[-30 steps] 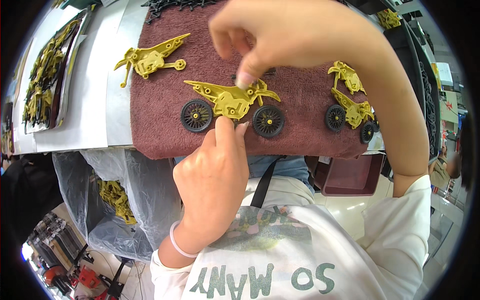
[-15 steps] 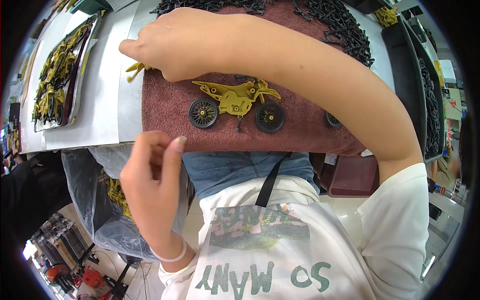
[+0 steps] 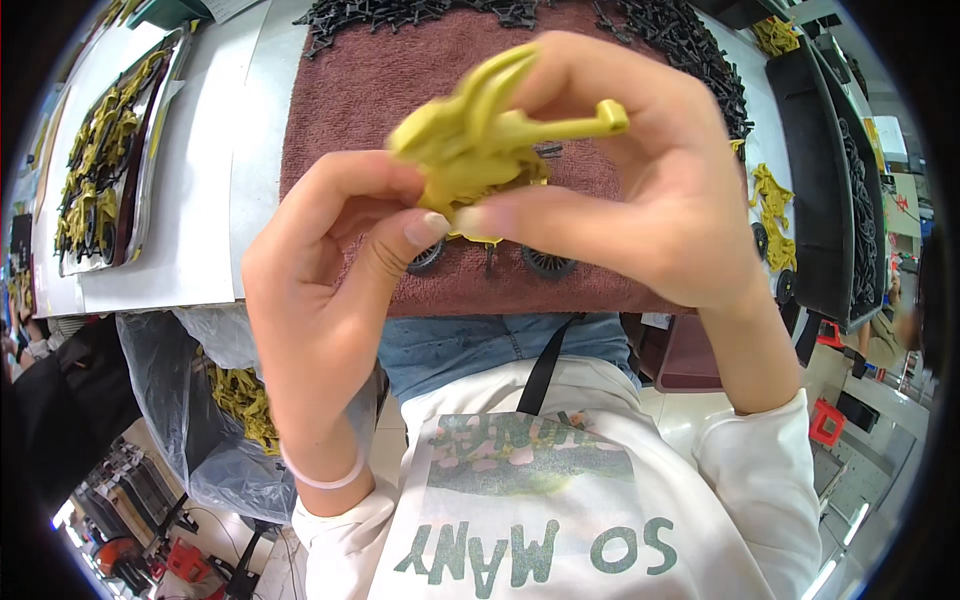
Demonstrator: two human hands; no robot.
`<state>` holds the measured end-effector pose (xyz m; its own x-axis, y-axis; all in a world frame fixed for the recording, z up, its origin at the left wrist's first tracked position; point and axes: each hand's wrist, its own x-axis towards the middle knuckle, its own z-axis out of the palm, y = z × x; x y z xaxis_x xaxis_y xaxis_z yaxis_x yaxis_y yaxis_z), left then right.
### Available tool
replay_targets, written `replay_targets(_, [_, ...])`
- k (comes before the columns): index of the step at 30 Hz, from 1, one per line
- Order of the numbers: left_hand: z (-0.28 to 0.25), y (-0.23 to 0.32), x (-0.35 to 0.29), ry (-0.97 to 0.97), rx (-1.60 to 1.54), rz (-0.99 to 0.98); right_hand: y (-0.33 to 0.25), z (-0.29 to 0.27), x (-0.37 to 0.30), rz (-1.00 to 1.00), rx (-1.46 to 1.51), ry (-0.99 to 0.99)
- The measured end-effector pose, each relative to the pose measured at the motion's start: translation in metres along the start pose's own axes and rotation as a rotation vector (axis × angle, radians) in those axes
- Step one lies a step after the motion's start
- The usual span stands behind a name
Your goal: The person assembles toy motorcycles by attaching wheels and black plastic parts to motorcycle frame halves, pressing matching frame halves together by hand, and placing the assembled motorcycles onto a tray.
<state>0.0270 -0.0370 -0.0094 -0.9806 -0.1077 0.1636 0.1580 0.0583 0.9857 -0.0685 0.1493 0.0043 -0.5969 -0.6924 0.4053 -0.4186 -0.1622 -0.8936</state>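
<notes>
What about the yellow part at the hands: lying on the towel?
No, the yellow part is held up above the maroon towel between the left hand and right hand.

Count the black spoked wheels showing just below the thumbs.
2, both partly covered: one wheel by the left hand, another wheel by the right hand. More may be hidden behind the hands.

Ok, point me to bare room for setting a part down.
Two patches: the white tabletop between the loaded tray and the maroon towel, and the towel's upper left, between the black parts and the left hand. Crowded: the far edge with those parts, and around the held yellow part, with black wheels below.
</notes>
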Motion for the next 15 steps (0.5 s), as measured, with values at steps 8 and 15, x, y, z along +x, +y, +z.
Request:
replay_targets(8, [-0.01,0.003,0.024,-0.265,0.125,-0.143,-0.017,-0.01,-0.025,0.235,-0.291,-0.013])
replay_targets(15, [-0.007,-0.011,0.024,-0.344,0.605,0.324,0.002,0.008,-0.04,0.429,-0.004,0.258])
